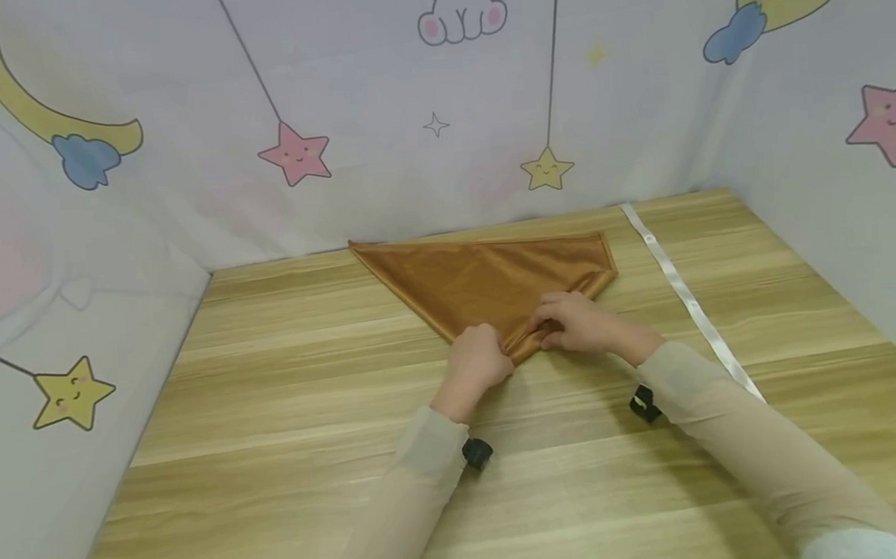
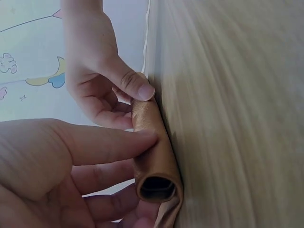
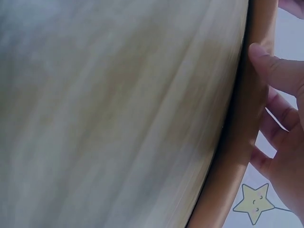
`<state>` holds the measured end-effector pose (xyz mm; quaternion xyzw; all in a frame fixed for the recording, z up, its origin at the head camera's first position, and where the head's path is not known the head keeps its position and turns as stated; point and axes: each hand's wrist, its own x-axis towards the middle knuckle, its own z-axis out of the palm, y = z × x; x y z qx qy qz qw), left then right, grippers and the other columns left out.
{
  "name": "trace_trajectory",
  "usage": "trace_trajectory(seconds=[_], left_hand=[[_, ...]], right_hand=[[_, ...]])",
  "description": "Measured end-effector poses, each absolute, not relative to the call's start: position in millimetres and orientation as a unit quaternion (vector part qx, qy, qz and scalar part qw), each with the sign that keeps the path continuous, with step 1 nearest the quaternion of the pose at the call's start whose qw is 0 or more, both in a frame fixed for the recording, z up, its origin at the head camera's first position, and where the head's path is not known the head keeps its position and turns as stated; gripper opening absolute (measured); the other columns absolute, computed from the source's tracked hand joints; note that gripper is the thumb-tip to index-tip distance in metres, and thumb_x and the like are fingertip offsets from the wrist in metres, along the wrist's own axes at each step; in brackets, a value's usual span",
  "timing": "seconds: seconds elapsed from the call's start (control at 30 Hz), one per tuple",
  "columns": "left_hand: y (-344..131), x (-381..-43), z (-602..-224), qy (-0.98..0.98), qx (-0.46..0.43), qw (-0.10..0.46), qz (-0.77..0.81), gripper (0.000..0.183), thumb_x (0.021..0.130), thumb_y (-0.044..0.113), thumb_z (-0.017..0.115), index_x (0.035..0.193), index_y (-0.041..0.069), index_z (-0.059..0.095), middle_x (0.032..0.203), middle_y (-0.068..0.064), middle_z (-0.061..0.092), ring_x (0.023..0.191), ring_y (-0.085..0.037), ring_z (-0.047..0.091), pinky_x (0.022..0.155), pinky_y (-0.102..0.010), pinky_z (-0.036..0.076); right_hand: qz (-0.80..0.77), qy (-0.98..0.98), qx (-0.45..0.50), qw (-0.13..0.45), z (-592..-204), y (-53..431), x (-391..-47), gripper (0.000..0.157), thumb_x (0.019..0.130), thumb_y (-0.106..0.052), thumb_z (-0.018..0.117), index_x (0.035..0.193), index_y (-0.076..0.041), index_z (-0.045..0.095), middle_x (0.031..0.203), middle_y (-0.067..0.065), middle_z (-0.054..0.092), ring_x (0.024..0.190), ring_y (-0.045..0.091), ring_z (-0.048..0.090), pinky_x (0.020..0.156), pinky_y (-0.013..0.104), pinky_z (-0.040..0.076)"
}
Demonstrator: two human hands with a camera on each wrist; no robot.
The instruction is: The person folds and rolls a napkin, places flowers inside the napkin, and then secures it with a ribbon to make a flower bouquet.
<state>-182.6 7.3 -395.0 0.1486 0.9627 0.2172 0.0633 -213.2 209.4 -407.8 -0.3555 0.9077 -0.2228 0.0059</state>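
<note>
Counter (image 1: 275, 437): a wood-grain top, pale yellow-brown with darker streaks, its grain running from side to side in the head view.
Cloth (image 1: 463, 275): satiny brown, lying near the counter's far edge, one long side along that edge; its near right side is rolled, the roll's end hollow in the left wrist view.
Strip (image 1: 691, 302): white, narrow, stretching slantwise from the far edge, right of the cloth and apart from it.

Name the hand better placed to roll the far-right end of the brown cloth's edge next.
Probably the right hand: it pinches the rolled edge nearer that end, while the left hand pinches it beside the near, open end.
</note>
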Motion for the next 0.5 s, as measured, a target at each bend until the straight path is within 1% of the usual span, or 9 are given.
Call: trace_trajectory(seconds=[0.1,0.27,0.5], left_hand=[[7.0,-183.2,-393.0,0.963,0.145,0.072,0.216,0.034,0.07,0.009,0.073,0.049,0.017,0.047,0.052,0.005,0.044,0.051,-0.013,0.041,0.045,-0.025,0.033],[7.3,-183.4,-389.7,0.968,0.146,0.066,0.194,0.034,0.071,0.01,0.071,0.05,0.016,0.045,0.055,0.003,0.046,0.052,-0.015,0.043,0.047,-0.028,0.037],[12.1,-180.5,-387.0,0.976,0.149,0.045,0.155,0.025,0.067,0.009,0.069,0.056,0.016,0.049,0.062,-0.001,0.054,0.06,-0.02,0.054,0.051,-0.034,0.043]], right_hand=[[-0.213,0.909,-0.358,0.001,-407.0,210.3,-213.6,0.023,0.078,-0.006,0.077,0.1,-0.009,0.072,0.094,0.002,0.06,0.09,0.021,0.058,0.083,0.04,0.047],[-0.198,0.911,-0.363,-0.01,-409.1,210.1,-216.6,0.017,0.082,-0.01,0.074,0.099,-0.012,0.072,0.096,0.002,0.064,0.096,0.024,0.059,0.085,0.048,0.042],[-0.183,0.913,-0.365,-0.016,-412.0,208.8,-221.4,0.015,0.084,-0.012,0.072,0.099,-0.013,0.073,0.098,0.003,0.067,0.099,0.027,0.06,0.083,0.049,0.041]])
